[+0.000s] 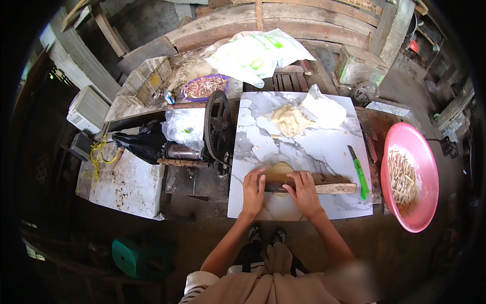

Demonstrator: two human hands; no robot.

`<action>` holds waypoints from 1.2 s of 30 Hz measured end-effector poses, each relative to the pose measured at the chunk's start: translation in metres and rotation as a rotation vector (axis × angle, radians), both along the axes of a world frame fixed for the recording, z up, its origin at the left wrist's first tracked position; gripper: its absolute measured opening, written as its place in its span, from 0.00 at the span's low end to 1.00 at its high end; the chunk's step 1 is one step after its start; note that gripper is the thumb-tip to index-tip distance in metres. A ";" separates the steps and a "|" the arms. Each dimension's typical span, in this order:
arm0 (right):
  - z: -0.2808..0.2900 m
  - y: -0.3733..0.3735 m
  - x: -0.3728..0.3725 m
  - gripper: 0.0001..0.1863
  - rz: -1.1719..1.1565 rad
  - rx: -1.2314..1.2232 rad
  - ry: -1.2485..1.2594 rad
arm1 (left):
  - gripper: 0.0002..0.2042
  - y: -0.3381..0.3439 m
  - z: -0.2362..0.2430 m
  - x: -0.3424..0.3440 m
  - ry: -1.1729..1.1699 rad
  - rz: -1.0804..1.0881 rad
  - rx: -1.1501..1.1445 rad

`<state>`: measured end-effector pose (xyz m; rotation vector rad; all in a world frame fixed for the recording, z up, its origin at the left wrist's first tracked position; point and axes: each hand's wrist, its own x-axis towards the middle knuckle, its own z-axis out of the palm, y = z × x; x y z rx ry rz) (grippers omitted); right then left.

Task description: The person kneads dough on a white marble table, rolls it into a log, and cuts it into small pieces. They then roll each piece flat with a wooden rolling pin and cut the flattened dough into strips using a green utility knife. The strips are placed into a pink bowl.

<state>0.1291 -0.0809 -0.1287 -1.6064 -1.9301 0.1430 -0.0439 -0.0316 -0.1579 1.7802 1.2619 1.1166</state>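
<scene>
Both hands are on a wooden rolling pin (pixel 336 188) laid crosswise near the front of a marble-patterned board. My left hand (pixel 252 192) grips its left end, fingers curled over it. Around its middle, my right hand (pixel 305 196) is closed, and the bare wood sticks out to the right. Under the pin lies a flattened piece of dough (pixel 280 167), partly hidden by the pin and hands. Farther back on the board (pixel 250 142) sit a lump of dough (pixel 290 120) and a clear bag of white powder (pixel 325 109). A green-handled knife (pixel 361 178) lies to the right.
A pink basin (pixel 428 167) holding pale dough strips stands right of the board. Left is a machine with a black wheel (pixel 209 124). Behind are a purple-rimmed tray of strips (pixel 205 87), a white-green sack (pixel 258 54) and a plastic crate (pixel 144 80). A green stool (pixel 125 257) stands lower left.
</scene>
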 end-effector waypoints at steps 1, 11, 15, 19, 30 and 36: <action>0.004 0.000 -0.001 0.23 -0.029 0.025 -0.013 | 0.12 -0.001 0.003 -0.001 0.040 -0.033 0.033; 0.012 -0.006 0.019 0.24 0.018 -0.119 -0.133 | 0.07 0.007 0.012 0.008 0.098 -0.082 0.066; 0.013 0.000 0.017 0.22 -0.014 -0.143 -0.085 | 0.08 0.012 -0.005 0.006 0.087 -0.123 0.061; 0.005 0.023 0.000 0.20 -0.262 -0.034 0.020 | 0.10 0.020 0.001 0.024 -0.028 0.064 0.079; -0.008 0.104 -0.019 0.19 -0.469 0.151 -0.268 | 0.14 0.093 0.008 0.064 0.293 0.316 0.087; -0.019 0.057 -0.029 0.22 -0.362 0.046 -0.275 | 0.19 0.047 -0.010 0.050 0.282 0.259 0.071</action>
